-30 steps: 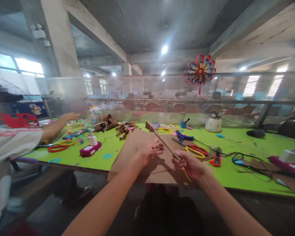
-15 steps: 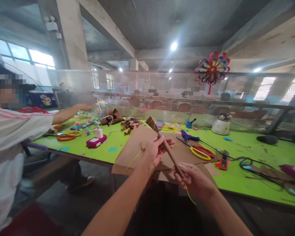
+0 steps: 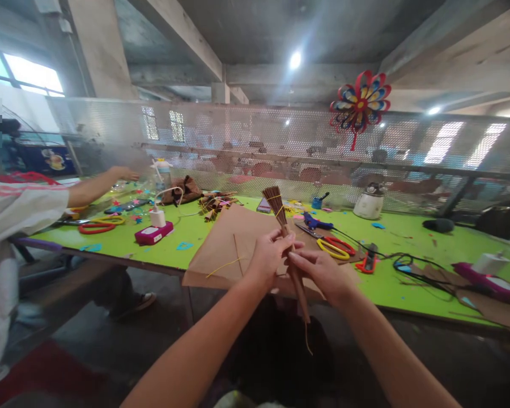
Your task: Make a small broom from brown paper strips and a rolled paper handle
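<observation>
A miniature brown broom [image 3: 279, 211] slants up in front of me, its fanned bristle head bound with yellow thread. My left hand [image 3: 270, 255] is closed around the handle just below the bristles. Right beside it, my right hand [image 3: 323, 273] pinches the same handle with thumb and fingers. The handle's lower end hangs free below both hands, and a yellow thread trails from its tip. Under and behind the broom lies a sheet of brown paper [image 3: 216, 241], with a thin dark stick and a loose yellow thread on it.
Right of the paper lie scissors [image 3: 334, 247], a blue glue gun [image 3: 317, 221] with its black cord, and a red cutter [image 3: 369, 259]. A purple power strip [image 3: 153, 232] sits left. A co-worker's arm [image 3: 96, 187] reaches over the table's left end. A mesh divider [image 3: 246, 127] runs behind.
My right hand has slid up the handle from its lower end to beside my left hand. The broom now stands steeper. The view has shifted slightly right and down.
</observation>
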The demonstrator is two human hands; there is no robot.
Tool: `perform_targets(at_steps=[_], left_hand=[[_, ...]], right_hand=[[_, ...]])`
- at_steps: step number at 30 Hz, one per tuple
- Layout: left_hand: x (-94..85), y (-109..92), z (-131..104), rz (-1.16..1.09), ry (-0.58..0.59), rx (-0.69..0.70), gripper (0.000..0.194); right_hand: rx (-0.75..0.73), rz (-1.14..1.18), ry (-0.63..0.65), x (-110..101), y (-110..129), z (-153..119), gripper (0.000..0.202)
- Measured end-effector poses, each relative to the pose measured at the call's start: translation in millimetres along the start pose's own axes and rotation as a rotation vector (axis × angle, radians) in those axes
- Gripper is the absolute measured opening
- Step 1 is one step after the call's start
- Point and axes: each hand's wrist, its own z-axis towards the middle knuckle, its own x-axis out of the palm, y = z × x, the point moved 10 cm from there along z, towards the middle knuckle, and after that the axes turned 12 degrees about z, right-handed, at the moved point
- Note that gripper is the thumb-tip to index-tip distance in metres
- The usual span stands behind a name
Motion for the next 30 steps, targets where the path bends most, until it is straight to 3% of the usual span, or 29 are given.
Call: perform_targets(at_steps=[5, 13, 20, 26, 30], left_hand=[[-0.6, 10, -3, -0.05, -0.004, -0.064, 0.013], [-1.1, 17, -3, -0.171, -0.065, -0.072, 0.009], [2.7, 23, -7, -0.281, -0.007, -0.1, 0.008], [8.0, 18, -14, -0.38, 0.115, -0.125, 0.031], [6.9, 23, -15, -0.361, 0.103, -0.14, 0.033]], right_hand=[[0.079, 0.184, -0.105, 0, -27, -7, 0.04], [-0.005, 0.122, -0.185, 3, -31, -12, 0.039], [-0.007, 0.167, -0.212, 4, -41, -17, 0.036], [0.021, 0.228, -0.199, 5, -48, -20, 0.036], [0.024, 0.246, -0.191, 7, -46, -21, 0.035]])
